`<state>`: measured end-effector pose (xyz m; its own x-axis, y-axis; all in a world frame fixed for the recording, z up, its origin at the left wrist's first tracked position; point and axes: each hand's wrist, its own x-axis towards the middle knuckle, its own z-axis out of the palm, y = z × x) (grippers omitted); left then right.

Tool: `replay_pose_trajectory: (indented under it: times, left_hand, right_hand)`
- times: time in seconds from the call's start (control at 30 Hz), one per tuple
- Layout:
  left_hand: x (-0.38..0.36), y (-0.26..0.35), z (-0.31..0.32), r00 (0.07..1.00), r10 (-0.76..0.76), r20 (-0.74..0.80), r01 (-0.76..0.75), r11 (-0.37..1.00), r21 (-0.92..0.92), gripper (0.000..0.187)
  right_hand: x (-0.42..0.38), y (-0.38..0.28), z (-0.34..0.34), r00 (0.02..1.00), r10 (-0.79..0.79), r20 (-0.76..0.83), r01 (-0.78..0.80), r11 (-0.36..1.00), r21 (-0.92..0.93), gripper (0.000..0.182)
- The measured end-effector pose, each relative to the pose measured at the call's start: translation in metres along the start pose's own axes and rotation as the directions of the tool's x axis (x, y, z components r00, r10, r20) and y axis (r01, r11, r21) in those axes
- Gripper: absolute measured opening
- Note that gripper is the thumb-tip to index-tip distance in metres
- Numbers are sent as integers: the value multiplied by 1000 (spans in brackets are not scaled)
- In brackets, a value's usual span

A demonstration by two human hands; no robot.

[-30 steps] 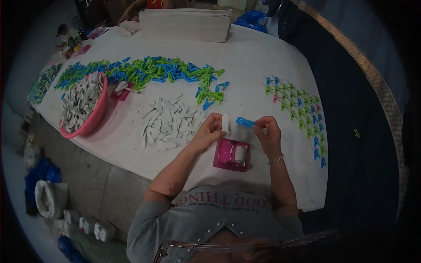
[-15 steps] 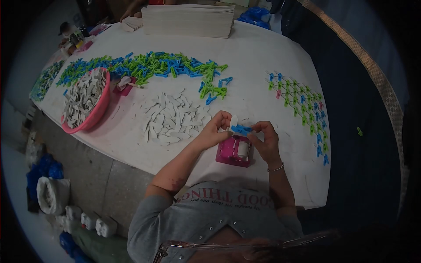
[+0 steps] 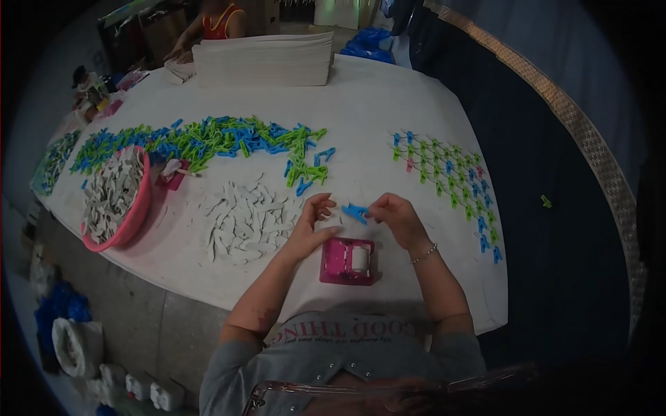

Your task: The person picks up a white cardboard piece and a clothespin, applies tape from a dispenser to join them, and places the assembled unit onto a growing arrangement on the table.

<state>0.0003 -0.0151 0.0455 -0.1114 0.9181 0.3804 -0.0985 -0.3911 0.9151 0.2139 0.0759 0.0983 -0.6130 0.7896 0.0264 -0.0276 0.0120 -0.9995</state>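
Observation:
In the head view, my right hand (image 3: 397, 216) pinches one end of a blue plastic clip (image 3: 356, 213) above the table. My left hand (image 3: 313, 227) is just left of the clip and apart from it, thumb and fingers spread with nothing plainly between them. Below the hands sits a small magenta dispenser (image 3: 335, 262) with a white roll (image 3: 361, 259) in it. To the left lies a loose heap of pale grey strips (image 3: 246, 223). Beyond it stretches a pile of blue and green clips (image 3: 232, 135).
Rows of clips (image 3: 449, 170) lie on the table's right side. At left stands a pink basin (image 3: 143, 208) of grey strips, beside a magenta holder (image 3: 171, 178). A tall paper stack (image 3: 263, 62) stands at the back, with another person (image 3: 225, 24) behind it.
The camera view has shifted. My left hand has come away from the blue clip, which both hands were touching before. My right hand keeps hold of it.

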Motion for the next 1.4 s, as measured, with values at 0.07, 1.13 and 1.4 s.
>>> replay_pose_trajectory:
  times: [0.07, 1.13, 1.4]
  left_hand:
    - [3, -32, -4, 996, 2, -89, 6, 995, 96, 53]
    - [8, -36, 2, 972, -112, -205, 199, 857, 476, 18]
    - [6, -42, 2, 969, -87, -230, 178, 892, 415, 16]
  right_hand:
    - [36, -6, -22, 984, -128, -127, 92, 962, -255, 10]
    - [228, 59, -38, 891, -167, -422, -358, 311, -880, 36]
    - [244, 66, -43, 815, -30, -578, -527, 375, -763, 49]
